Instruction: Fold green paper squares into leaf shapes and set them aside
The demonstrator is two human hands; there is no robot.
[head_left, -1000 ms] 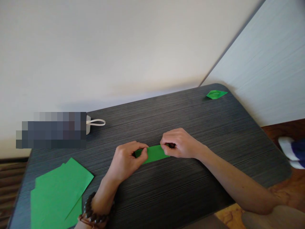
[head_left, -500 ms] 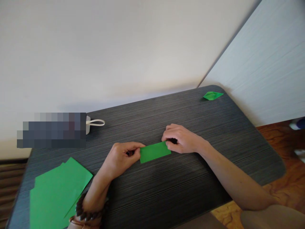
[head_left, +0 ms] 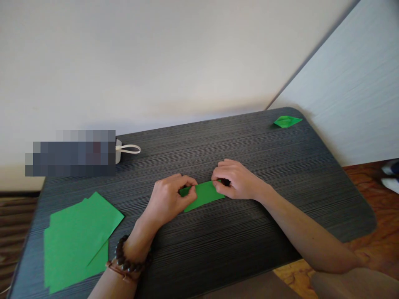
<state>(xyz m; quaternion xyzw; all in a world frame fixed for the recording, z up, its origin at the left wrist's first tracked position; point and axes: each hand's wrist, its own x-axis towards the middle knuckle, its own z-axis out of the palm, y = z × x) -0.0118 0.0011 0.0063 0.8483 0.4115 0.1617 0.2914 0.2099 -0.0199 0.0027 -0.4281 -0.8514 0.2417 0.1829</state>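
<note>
A narrow green paper rectangle, seemingly folded, lies on the dark table between my hands. My left hand pinches its upper edge left of the middle, thumb and forefinger together, covering part of the left end. At the right end, my right hand pinches the upper corner with its fingers curled. Whether the paper is lifted anywhere off the table I cannot tell.
Several green paper sheets lie overlapping at the table's left. A folded green paper boat sits near the far right corner. At the back left is a blurred-out object with a white cord loop. The table meets a wall behind.
My left hand has slid right along the paper's upper edge, from its left end toward the middle. My right hand stays at the right end. The view has shifted slightly.
</note>
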